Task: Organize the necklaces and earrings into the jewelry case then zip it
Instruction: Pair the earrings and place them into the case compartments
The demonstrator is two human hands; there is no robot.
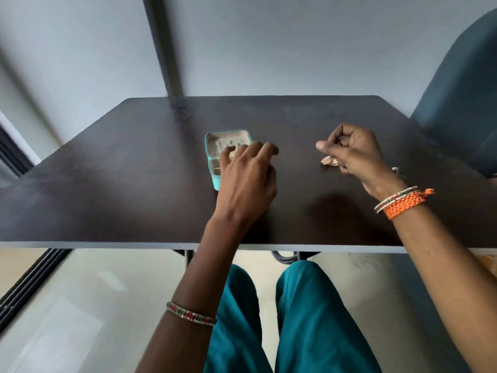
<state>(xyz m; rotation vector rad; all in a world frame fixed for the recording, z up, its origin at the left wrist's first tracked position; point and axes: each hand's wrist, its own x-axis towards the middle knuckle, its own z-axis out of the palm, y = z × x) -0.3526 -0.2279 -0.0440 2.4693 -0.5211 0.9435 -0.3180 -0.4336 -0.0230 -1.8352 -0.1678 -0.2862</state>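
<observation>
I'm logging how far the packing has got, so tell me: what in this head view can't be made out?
- Near half of the jewelry case: hidden under the left hand.
- Pieces in the case's far compartment: too small to identify.
- What the right hand pinches: hidden by its curled fingers.
- Gold pieces below that hand: partly covered, type unclear.
- Zipper: not discernible.

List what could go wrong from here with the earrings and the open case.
1. The left hand covers much of the open jewelry case; a nudge could slide it or spill pieces already inside.
2. The gold earrings lie on the table partly under the right hand; small and loose, they could be knocked away or slip from the fingers.
</observation>
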